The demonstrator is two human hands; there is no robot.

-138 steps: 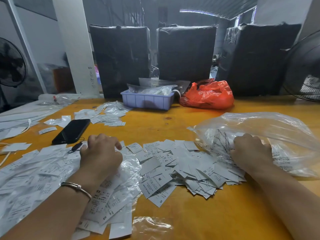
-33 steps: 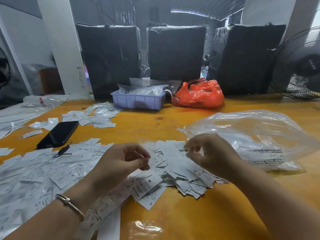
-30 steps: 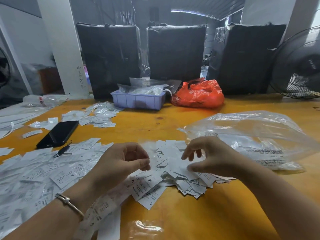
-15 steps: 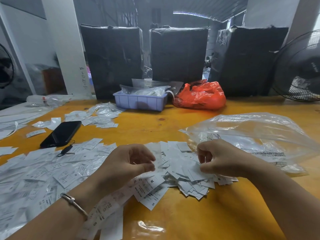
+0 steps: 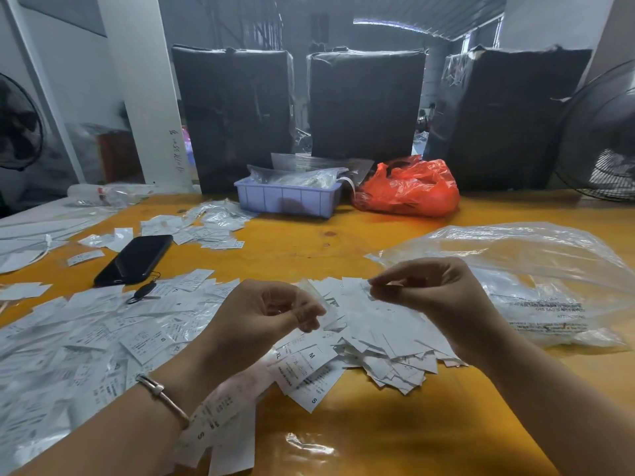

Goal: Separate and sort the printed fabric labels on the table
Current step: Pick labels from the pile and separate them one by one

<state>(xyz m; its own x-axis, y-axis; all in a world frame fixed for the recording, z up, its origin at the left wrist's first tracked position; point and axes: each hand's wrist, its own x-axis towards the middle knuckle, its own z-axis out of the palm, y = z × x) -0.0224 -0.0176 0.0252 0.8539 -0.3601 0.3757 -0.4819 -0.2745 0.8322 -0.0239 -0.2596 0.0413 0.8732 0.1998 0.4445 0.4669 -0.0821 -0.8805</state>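
Using the black phone (image 5: 135, 259) as the reference: it lies flat on the orange table (image 5: 395, 434), far left side. Just in front of it and running toward the near left edge there's a big spread of white printed labels (image 5: 86, 338), some in clear sleeves, sizes like S and XL readable. Behind the phone sits a smaller scatter of labels (image 5: 206, 225).

To the right of the phone and nearer the camera, the left hand (image 5: 264, 316) is raised just above the labels, bracelet (image 5: 161, 395) on the wrist, fingers curled, thumb and forefinger pinching a thin clear sleeve (image 5: 321, 304). What's inside it is too blurry to read.

Further right, a loose heap of labels (image 5: 378, 338) sits on the table between and under both hands. The right hand (image 5: 436, 297) hovers over its far side, fingertips pinched on a small white label (image 5: 367, 290), lifted off the pile.

Farthest right from the phone is a crumpled clear plastic bag (image 5: 536, 269), touching the heap. At the back stand a lilac tray (image 5: 287, 201) and a red bag (image 5: 409, 190).
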